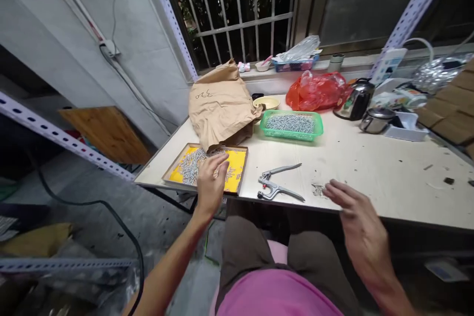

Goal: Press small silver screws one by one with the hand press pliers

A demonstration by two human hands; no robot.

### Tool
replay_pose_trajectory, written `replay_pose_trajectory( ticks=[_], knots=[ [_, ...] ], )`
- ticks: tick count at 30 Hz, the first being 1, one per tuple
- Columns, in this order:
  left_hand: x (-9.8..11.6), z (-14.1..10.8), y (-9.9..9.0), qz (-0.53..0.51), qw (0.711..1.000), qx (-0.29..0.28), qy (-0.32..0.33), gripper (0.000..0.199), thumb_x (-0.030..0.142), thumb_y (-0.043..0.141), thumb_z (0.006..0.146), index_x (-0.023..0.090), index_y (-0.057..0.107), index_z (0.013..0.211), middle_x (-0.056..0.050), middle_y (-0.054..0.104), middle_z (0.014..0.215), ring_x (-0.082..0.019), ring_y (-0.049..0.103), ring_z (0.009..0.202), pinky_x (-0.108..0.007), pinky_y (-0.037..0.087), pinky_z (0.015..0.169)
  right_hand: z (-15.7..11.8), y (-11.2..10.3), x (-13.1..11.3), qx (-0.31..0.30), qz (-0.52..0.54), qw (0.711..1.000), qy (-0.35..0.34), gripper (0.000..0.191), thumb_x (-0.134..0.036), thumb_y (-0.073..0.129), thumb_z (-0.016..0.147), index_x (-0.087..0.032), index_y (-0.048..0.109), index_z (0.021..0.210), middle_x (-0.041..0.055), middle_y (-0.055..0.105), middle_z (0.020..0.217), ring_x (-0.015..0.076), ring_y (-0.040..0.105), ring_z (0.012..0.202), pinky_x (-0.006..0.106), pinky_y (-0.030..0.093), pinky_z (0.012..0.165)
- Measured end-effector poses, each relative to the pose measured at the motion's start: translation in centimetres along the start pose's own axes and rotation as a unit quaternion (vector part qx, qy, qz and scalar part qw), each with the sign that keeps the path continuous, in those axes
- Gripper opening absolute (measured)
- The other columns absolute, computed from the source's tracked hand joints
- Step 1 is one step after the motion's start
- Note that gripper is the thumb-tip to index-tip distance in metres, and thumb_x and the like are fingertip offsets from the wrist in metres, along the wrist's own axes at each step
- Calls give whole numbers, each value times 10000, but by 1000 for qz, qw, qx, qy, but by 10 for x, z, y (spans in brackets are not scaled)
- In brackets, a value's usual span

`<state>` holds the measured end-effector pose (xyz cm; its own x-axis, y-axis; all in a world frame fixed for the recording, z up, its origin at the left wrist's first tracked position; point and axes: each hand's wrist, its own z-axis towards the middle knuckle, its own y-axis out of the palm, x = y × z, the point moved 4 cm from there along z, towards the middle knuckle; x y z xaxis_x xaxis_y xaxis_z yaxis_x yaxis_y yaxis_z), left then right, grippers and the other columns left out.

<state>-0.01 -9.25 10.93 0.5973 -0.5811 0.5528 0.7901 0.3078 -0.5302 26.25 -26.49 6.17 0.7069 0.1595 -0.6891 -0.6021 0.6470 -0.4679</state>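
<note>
My left hand (212,181) is over the front edge of a shallow tray (242,170) with a yellow bottom, its thumb and fingers apart and nothing visible between them. Small metal pieces (190,165) lie heaped in the tray's left part, with a few more at the right. My right hand (361,222), slightly blurred, is raised by the table's front edge with its fingers stretched out and holds nothing. Between the hands, metal pliers (276,188) lie with their handles spread. Thin little bits (318,190) are on the table just left of my right hand.
A brown paper bag (220,103) stands behind the tray. Further right are a green basket (292,135) of small metal pieces, a red plastic bag (314,91), a kettle (361,98) and a lidded metal pot (377,120). Cardboard boxes (452,108) stand at the right edge.
</note>
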Motion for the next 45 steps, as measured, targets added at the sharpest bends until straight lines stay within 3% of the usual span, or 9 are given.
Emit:
replay_pose_trajectory(
  ticks=[6,13,17,20,25,27,32,38,45],
  knots=[
    [-81,-1,67,140,961,-235,41,201,227,531,882,195,705,978,-63,655,940,-200,513,942,-312,441,806,8,56,42,-60,-17,998,9,257,-360,485,910,-243,649,1069,64,599,1122,218,553,1091,398,476,913],
    [-91,9,114,220,895,-371,113,229,192,480,883,171,709,886,-99,618,921,-217,464,927,-310,425,727,19,81,55,-122,-7,992,-21,247,-328,455,925,-234,648,1047,72,615,1058,208,589,1006,382,484,878],
    [-95,19,118,233,869,-417,127,213,148,481,851,149,693,829,-116,608,889,-219,474,911,-319,422,747,28,96,57,-155,-29,987,-45,267,-313,415,939,-235,635,1069,75,608,1056,207,584,992,378,484,868],
    [-95,26,114,218,884,-399,108,231,151,464,846,142,684,777,-117,620,848,-217,502,882,-329,422,770,35,107,59,-197,-97,973,-75,292,-306,398,944,-219,620,1113,96,598,1056,229,551,993,392,467,848],
    [-76,24,107,35,942,-323,-86,172,258,546,795,162,682,839,-48,663,791,-158,577,736,-283,454,702,44,119,59,-290,-219,924,-115,229,-309,479,919,-193,636,1039,92,594,943,212,504,880,337,396,756],
    [-64,11,114,-81,908,-349,-215,174,303,611,746,156,670,816,-23,652,726,-120,565,610,-240,446,580,48,121,58,-315,-243,908,-129,202,-285,467,929,-184,640,961,80,591,900,198,492,865,324,351,744],
    [-38,-24,135,-246,760,-412,-438,257,329,752,643,116,629,720,8,571,560,-43,443,422,-167,307,387,66,117,61,-312,-304,890,-134,199,-240,434,944,-176,622,931,71,591,899,198,465,874,328,274,728],
    [-34,-39,150,-275,677,-439,-523,266,289,781,615,108,595,672,34,536,514,-14,401,366,-142,230,336,74,116,70,-335,-311,880,-128,202,-225,434,940,-174,627,910,77,593,920,199,451,890,332,249,720],
    [-34,-46,158,-245,670,-445,-540,183,231,718,687,125,570,677,44,536,475,-28,406,319,-148,237,313,70,118,74,-329,-314,880,-136,195,-182,428,932,-169,621,899,77,592,915,209,444,891,347,238,724]
  ],
)
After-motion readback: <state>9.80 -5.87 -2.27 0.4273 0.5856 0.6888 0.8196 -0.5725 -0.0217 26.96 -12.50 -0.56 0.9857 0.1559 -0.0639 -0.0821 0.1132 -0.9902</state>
